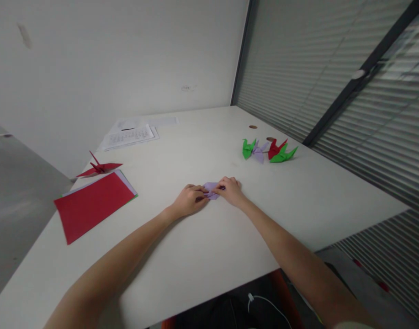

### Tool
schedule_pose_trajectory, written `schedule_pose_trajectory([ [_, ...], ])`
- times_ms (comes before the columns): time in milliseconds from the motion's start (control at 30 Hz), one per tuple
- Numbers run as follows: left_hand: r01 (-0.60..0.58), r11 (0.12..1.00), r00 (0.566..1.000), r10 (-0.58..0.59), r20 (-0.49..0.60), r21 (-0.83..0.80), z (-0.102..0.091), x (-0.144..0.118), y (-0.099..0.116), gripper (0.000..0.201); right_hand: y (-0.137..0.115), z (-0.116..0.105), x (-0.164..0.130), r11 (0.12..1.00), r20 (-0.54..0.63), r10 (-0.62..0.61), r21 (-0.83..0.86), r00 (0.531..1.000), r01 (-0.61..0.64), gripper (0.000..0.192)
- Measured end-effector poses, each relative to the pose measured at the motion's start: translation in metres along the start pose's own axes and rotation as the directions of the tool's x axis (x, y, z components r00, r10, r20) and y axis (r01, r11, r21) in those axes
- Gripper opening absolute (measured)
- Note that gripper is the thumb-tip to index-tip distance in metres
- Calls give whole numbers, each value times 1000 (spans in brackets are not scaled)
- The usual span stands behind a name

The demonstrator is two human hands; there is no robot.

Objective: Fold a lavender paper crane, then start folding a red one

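A small folded piece of purple origami paper [212,186] lies on the white table between my hands. My left hand [191,200] rests on the table with its fingers closed on the paper's left edge. From the right, my right hand [231,190] pinches the near right part of the same paper, thumb and fingertips together. Parts of the paper are hidden under my fingers, so its exact folded shape cannot be made out.
Red sheets [94,205] lie stacked over other colours on the left, behind them a red paper crane [99,168]. Green, purple and red cranes [281,153] stand at the right. Written papers [130,135] lie at the back left, near the wall. Blinds [319,82] border the right side.
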State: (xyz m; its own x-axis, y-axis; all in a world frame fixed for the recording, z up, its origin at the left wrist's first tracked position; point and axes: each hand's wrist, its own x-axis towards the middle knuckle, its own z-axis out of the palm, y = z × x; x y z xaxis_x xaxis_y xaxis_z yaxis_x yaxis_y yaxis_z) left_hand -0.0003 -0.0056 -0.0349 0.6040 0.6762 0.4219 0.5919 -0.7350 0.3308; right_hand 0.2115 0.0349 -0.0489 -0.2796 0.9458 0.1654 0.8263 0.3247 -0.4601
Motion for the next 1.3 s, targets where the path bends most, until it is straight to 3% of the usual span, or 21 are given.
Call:
schedule_pose_trajectory([
  [267,-87,996,992,89,87,-37,-4,1,-7,24,4,-2,2,999,-9,26,-32,1000,-26,37],
  [567,-114,989,990,122,77,-96,-5,0,-13,25,-2,-5,3,994,27,101,-56,995,-99,31],
  [733,-124,986,988,133,80,-108,-7,0,-13,26,0,-4,4,996,-15,85,-23,996,-85,32],
  [1133,1,1000,996,2,88,-31,-4,2,-4,14,-6,-7,3,992,12,113,-52,994,-112,31],
  [1300,-11,1000,997,11,79,1,-4,1,-5,31,-7,-9,3,989,38,127,-76,991,-124,29],
])
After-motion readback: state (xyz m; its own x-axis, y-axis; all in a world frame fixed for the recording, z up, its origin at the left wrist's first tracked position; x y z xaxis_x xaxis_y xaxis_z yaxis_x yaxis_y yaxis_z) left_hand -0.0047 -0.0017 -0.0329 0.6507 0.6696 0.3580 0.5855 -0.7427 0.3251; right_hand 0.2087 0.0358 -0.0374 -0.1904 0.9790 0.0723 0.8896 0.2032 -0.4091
